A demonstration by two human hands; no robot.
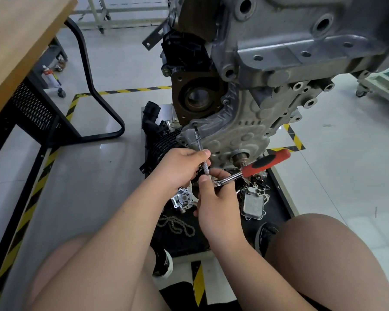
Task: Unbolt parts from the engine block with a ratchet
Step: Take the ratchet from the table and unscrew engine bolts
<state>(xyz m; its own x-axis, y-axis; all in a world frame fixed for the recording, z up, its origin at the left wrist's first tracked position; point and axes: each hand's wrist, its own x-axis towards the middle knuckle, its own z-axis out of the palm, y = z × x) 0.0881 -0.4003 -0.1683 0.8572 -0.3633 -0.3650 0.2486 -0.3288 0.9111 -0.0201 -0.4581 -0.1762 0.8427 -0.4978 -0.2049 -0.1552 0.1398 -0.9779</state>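
Nearest, loose parts lie on the black mat (189, 241): a chain (175, 223) by its near edge, a cooler (253, 205) further in. Above them the right hand (216, 203) grips the head of the ratchet (265, 163), whose red handle juts right. The left hand (182, 167), nearer the work, pinches the extension bar (199, 144). The bar's long axis runs up and away, slightly left, to a small dark bolt (195, 125) at the upper left corner of the grey cover (240, 131) on the engine block (279, 41).

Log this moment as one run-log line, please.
left hand: pinches extension bar | right hand: holds ratchet at its head | bar tip: at bolt on engine block
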